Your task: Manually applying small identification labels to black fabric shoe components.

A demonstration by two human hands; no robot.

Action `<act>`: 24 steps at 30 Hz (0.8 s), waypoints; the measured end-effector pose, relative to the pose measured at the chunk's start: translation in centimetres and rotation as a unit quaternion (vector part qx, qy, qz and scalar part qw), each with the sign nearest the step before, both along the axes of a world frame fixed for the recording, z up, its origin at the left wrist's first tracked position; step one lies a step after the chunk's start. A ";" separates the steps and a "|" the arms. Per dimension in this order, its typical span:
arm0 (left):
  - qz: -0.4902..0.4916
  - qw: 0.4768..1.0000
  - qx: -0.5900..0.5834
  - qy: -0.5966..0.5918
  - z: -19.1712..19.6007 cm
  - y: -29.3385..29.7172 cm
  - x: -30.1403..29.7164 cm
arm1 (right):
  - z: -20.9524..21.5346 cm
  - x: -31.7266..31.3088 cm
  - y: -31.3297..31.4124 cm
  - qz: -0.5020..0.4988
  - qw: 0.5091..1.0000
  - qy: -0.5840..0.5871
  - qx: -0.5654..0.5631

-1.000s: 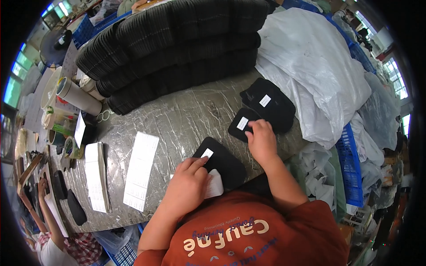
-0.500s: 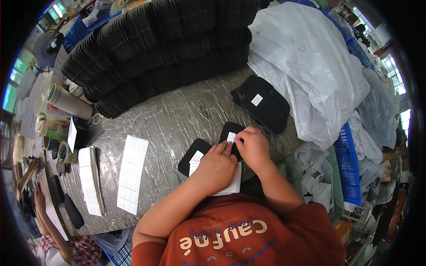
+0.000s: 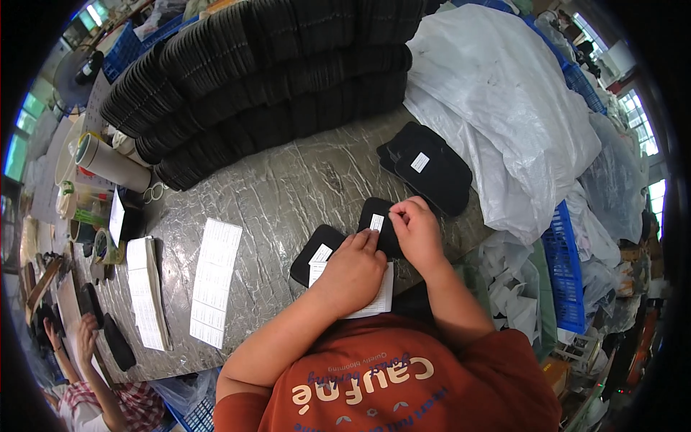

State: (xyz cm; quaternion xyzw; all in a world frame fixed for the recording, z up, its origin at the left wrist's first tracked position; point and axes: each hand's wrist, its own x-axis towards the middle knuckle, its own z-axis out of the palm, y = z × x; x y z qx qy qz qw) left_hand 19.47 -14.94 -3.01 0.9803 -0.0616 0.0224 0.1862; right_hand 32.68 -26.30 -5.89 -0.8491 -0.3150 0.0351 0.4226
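Two black, flat, rounded pieces like insoles lie side by side before me, a left one [image 3: 303, 263] and a right one [image 3: 371, 208], each bearing a small white label. My left hand [image 3: 350, 268] lies flat with fingers extended, its fingertips at the lower end of the right piece's label [image 3: 376, 222]. Beneath that hand is a white printed sheet [image 3: 379, 294], partly covered. Just right of the label, my right hand [image 3: 418, 229] has thumb and forefinger pinched together; whether anything is between them is too small to see. Farther right, more black pieces [image 3: 444, 183] overlap, the top one labelled.
Long rows of stacked black pieces [image 3: 281, 79] fill the table's far side. A printed label strip [image 3: 214, 284] and a sheet stack [image 3: 146, 291] lie left. White plastic sheeting [image 3: 504, 108] and a blue crate [image 3: 565, 266] are right. Another person's hand [image 3: 87, 335] shows lower left.
My right hand has drawn slightly up and right, off the label, uncovering more of it. My left hand stays in place. The other person's hands have shifted at the lower left.
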 end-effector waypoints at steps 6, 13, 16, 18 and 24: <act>0.001 1.000 -0.009 0.000 -0.1 -0.1 -0.1 | -0.4 -0.5 1.1 0.001 0.985 -0.101 -0.138; 0.001 1.000 0.000 -0.005 -0.1 0.0 0.0 | -0.8 1.2 0.5 -0.041 0.998 -0.032 -0.041; 0.001 1.000 0.002 -0.006 -0.2 0.1 0.0 | -0.1 0.0 0.7 -0.018 0.994 -0.090 -0.058; 0.000 1.000 0.001 -0.012 -0.2 0.0 0.0 | 0.2 -0.6 0.9 -0.025 0.986 -0.124 -0.109; -0.006 1.000 0.003 -0.011 -0.2 0.0 0.1 | -0.3 0.5 2.6 -0.053 0.972 -0.094 -0.210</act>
